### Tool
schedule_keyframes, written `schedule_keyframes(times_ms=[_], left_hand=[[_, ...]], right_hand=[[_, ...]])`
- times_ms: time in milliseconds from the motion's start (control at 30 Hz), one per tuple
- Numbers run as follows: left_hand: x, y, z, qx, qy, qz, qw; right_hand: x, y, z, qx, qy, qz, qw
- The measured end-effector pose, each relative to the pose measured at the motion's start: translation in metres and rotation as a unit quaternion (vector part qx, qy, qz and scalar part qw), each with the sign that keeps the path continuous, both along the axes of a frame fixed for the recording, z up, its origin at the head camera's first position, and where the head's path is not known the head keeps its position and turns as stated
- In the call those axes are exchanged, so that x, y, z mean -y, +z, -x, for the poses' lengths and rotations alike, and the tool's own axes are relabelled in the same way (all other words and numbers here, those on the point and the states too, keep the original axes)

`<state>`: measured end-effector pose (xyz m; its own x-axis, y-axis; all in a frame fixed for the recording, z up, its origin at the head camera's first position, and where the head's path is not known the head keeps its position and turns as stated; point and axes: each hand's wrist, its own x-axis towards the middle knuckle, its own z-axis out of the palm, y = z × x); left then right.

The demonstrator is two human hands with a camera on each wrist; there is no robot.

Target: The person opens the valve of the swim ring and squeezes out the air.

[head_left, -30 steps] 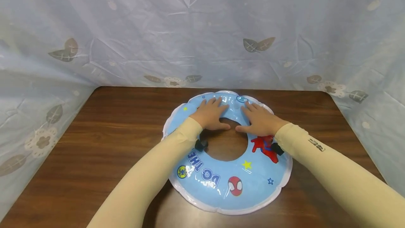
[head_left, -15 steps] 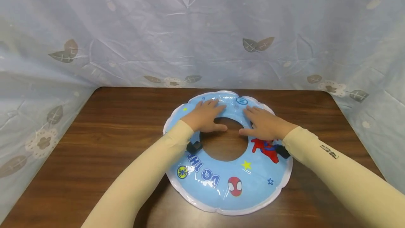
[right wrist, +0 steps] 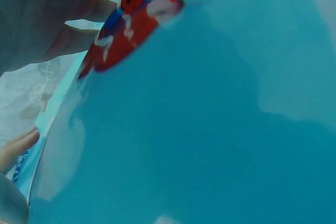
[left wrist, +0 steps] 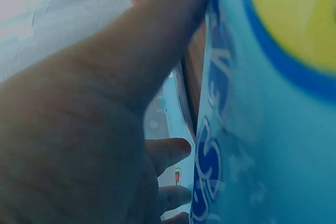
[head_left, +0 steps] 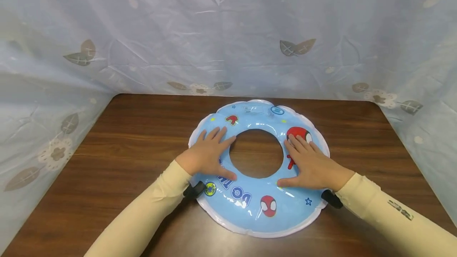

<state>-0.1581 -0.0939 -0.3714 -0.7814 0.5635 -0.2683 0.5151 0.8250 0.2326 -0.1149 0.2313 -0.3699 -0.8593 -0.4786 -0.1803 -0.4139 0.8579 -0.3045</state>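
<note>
A light blue inflatable swim ring (head_left: 250, 221) with a white scalloped rim lies flat on the wooden table, printed with red cartoon figures, stars and lettering. On its left side rests my left hand (head_left: 208, 152), fingers spread, thumb toward the central hole. My right hand (head_left: 308, 165) rests on the right side with its fingers extended, partly covering a red printed figure. In the left wrist view, the ring's blue surface (left wrist: 273, 145) fills the right side beside the thumb. Blue vinyl of the ring (right wrist: 184, 129) takes up most of the right wrist view.
The dark brown wooden table (head_left: 125, 138) has its far edge against a pale patterned curtain (head_left: 228, 43), which also hangs at both sides. A small dark device (head_left: 194, 190) sits under the left wrist, and another dark device (head_left: 332, 199) under the right.
Both hands have slid from the far part of the ring toward the near side and apart, uncovering the far prints. The ring lies about where it was; the view has shifted slightly.
</note>
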Motion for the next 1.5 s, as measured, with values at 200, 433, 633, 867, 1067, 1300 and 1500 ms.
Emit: schedule_keyframes(times_ms=[200, 433, 633, 867, 1067, 1300, 1500], left_hand=[[-0.008, 0.001, -0.006, -0.014, 0.006, -0.004, 0.9999], [-0.011, 0.006, -0.013, -0.002, 0.017, -0.008, 0.9998], [-0.01, 0.012, -0.015, 0.022, 0.012, -0.005, 0.9997], [-0.013, 0.008, -0.019, 0.013, 0.016, -0.002, 0.9998], [-0.019, -0.001, -0.023, 0.002, 0.009, 0.017, 0.9998], [-0.023, -0.003, -0.023, 0.0, 0.007, 0.038, 0.9993], [-0.014, -0.001, -0.015, 0.022, 0.002, 0.008, 0.9997]], right_hand=[[0.004, -0.009, 0.0, -0.001, -0.01, -0.023, 1.0], [0.008, 0.007, 0.002, 0.03, -0.034, -0.012, 0.999], [0.006, 0.015, 0.0, 0.051, -0.067, 0.016, 0.996], [0.014, 0.012, -0.002, 0.056, -0.062, 0.019, 0.996], [0.017, 0.002, -0.004, 0.044, -0.063, 0.0, 0.997], [0.018, -0.005, -0.002, 0.058, -0.057, -0.019, 0.997], [0.012, 0.001, 0.002, 0.072, -0.053, 0.0, 0.996]])
